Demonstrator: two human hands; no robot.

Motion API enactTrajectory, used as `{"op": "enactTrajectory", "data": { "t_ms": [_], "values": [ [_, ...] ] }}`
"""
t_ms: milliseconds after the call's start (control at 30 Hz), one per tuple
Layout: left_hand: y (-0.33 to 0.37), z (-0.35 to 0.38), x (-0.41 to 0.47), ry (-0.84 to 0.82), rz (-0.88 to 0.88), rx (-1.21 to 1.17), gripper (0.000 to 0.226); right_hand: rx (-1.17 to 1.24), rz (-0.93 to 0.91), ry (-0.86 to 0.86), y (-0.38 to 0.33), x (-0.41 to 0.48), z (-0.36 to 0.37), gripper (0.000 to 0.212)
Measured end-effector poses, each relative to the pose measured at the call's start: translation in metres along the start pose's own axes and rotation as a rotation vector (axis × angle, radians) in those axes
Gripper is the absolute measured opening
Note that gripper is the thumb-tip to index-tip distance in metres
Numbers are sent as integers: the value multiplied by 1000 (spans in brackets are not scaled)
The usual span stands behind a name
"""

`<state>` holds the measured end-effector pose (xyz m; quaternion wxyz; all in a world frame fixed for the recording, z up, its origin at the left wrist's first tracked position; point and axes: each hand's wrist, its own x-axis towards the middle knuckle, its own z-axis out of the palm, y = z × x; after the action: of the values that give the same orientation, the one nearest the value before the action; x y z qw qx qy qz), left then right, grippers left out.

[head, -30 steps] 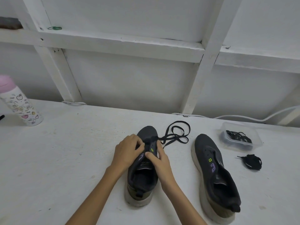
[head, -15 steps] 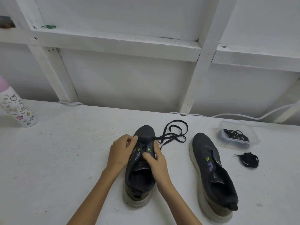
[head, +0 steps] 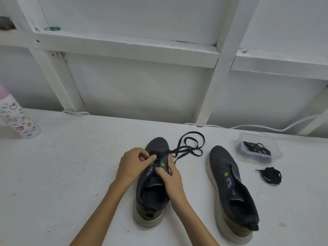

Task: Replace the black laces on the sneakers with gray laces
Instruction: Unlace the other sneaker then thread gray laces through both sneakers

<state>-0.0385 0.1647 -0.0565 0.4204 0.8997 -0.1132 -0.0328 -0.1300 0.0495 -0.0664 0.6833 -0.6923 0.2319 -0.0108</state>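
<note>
Head: sneaker (head: 157, 144) near table (head: 71, 166) edge

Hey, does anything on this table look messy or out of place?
A black lace bundle lies loose on the table beside the tub of laces, outside it. Nothing looks spilled or damaged.

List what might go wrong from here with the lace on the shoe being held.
1. The black lace lies in overlapping loops beside the toe; if the left hand pulls it, they may snag into a knot.
2. Only the right hand steadies the sneaker; a hard tug might slide it.
3. The loose bundle and the laces in the container both look dark, so they might get mixed up.
</note>
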Motion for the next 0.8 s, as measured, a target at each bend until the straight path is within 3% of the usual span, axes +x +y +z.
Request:
{"op": "enactTrajectory", "data": {
  "t_ms": [300,433,667,800],
  "values": [
    [8,-4,5,5,23,138,12,-15,-6,-7,0,1,-2,97],
    [9,-9,19,73,16,82,13,-15,-8,-21,4,3,-1,89],
    [5,-3,3,-12,-69,-30,32,24,-5,-3,8,5,-1,95],
    [-2,2,-5,-62,-49,-100,17,18,-10,-2,9,6,-1,93]
  ]
}}
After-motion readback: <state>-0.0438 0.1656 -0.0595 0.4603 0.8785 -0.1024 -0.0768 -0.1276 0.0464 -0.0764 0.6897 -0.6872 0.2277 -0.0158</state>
